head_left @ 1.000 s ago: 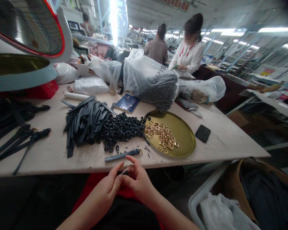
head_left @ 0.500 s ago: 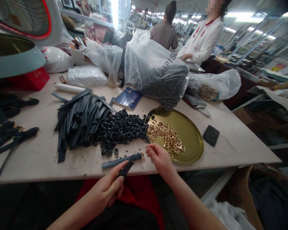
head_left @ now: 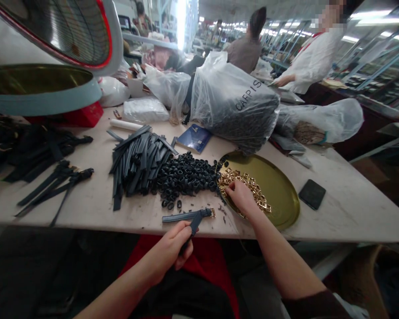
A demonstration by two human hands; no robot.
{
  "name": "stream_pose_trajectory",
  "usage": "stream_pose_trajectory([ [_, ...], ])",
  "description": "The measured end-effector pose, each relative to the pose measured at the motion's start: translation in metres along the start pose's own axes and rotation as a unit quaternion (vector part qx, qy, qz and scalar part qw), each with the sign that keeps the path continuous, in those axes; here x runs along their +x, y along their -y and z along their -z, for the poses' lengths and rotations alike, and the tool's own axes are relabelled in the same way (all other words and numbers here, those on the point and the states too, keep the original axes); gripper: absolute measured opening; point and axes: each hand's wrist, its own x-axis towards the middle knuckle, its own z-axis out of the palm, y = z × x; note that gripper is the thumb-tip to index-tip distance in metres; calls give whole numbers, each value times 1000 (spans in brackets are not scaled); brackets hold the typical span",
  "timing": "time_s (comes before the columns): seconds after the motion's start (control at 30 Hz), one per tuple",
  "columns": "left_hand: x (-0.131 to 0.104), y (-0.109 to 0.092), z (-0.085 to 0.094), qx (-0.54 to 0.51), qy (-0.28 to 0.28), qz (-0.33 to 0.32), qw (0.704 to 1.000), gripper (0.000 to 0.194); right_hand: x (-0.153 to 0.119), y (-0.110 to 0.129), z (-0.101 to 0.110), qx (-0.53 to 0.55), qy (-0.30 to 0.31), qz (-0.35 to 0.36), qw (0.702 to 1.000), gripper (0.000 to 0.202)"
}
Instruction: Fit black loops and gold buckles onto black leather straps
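My left hand is closed around a black strap, whose upper end sticks out past the thumb above the table's front edge. Just behind it lies a finished-looking strap with a gold buckle on the table. My right hand reaches over the gold-coloured round tray, fingertips pinched at the left side of a heap of small gold buckles. What sits between those fingertips is hidden. Left of the tray spreads a pile of small black loops, and beside it a stack of black straps.
Buckled straps lie at the left, near a fan. Behind the piles are a blue booklet, a white roll and a large filled plastic bag. A dark phone lies right of the tray. Two people stand beyond the table.
My right hand has moved from the table's front area up and right onto the buckles. The left hand still grips its strap, now overlapping the lying strap. The whole view has shifted.
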Motion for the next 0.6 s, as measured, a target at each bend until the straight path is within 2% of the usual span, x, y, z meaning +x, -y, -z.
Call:
stream_pose_trajectory([
  [0.13, -10, 4, 0, 35, -18, -32, 999, 32, -26, 18, 16, 66, -19, 32, 997, 10],
  [0.2, -12, 8, 0, 47, -50, -67, 995, 30, -54, 34, 21, 160, 31, 49, 985, 14],
  [0.23, -13, 10, -1, 52, -62, -82, 993, 29, -70, 42, 22, 284, 100, 39, 953, 16],
  [0.27, -14, 12, -2, 60, -67, -95, 991, 28, -87, 51, 22, 404, 167, 6, 900, 19],
  [0.3, -16, 13, -3, 74, -66, -106, 989, 27, -103, 59, 21, 491, 209, -37, 845, 21],
  [0.37, -19, 15, -5, 115, -56, -130, 983, 25, -130, 73, 16, 605, 259, -117, 744, 25],
  [0.4, -21, 16, -6, 138, -53, -145, 978, 25, -141, 78, 13, 635, 272, -145, 708, 27],
  [0.43, -24, 17, -7, 161, -49, -161, 972, 24, -149, 83, 11, 651, 279, -161, 687, 27],
  [0.47, -26, 17, -7, 181, -47, -177, 966, 24, -155, 86, 9, 656, 280, -167, 681, 27],
  [0.5, -29, 18, -8, 197, -48, -190, 961, 24, -160, 89, 9, 653, 271, -164, 688, 26],
  [0.6, -34, 20, -8, 232, -59, -203, 949, 25, -166, 93, 9, 621, 217, -134, 741, 25],
])
